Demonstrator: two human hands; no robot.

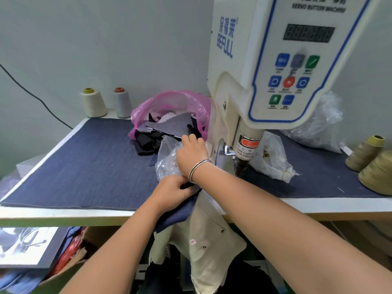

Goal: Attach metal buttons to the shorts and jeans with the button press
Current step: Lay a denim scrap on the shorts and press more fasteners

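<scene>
The white button press (275,66) stands on the table at centre right, its ram (246,149) pointing down. Beige shorts (210,236) hang over the table's front edge, a dark denim piece (178,213) lying on top of them. My left hand (171,192) pinches the dark fabric at the table edge. My right hand (192,153), with a silver bangle on the wrist, reaches into a clear plastic bag (167,160) left of the press; its fingertips are hidden. A second clear bag with metal buttons (269,158) lies right of the ram.
A pink bag of fabric scraps (169,115) sits behind my hands. Two thread cones (93,102) stand at the back left, olive cones (369,158) at the right. Blue denim (84,162) covers the tabletop. Boxes and cloth lie under the table at the left.
</scene>
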